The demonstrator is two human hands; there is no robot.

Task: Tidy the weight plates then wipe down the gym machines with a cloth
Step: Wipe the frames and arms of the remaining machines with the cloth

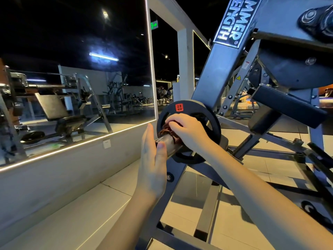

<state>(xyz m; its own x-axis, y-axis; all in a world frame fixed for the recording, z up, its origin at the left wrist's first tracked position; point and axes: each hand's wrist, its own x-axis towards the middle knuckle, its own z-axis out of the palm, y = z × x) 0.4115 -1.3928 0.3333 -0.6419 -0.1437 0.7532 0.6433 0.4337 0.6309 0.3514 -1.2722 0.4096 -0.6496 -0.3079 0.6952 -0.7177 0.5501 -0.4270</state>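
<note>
Gym wall mirror, left hand flat, thumb on peg, right hand gripping cloth

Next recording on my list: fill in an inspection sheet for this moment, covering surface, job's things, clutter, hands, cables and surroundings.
Surface: pale tiled floor; the machine frame stands on it.
Job's things: weight plate marked 2.5 KG sits on the machine's steel peg; brown cloth is bunched on the peg against the plate.
Clutter: nothing seen.
Hands: left hand is flat, fingers straight, at the peg's end with the thumb on the peg; right hand grips the cloth.
Cables: nothing seen.
Surroundings: wall mirror reflecting benches and racks; wall socket below it; black pad on the machine.
</note>
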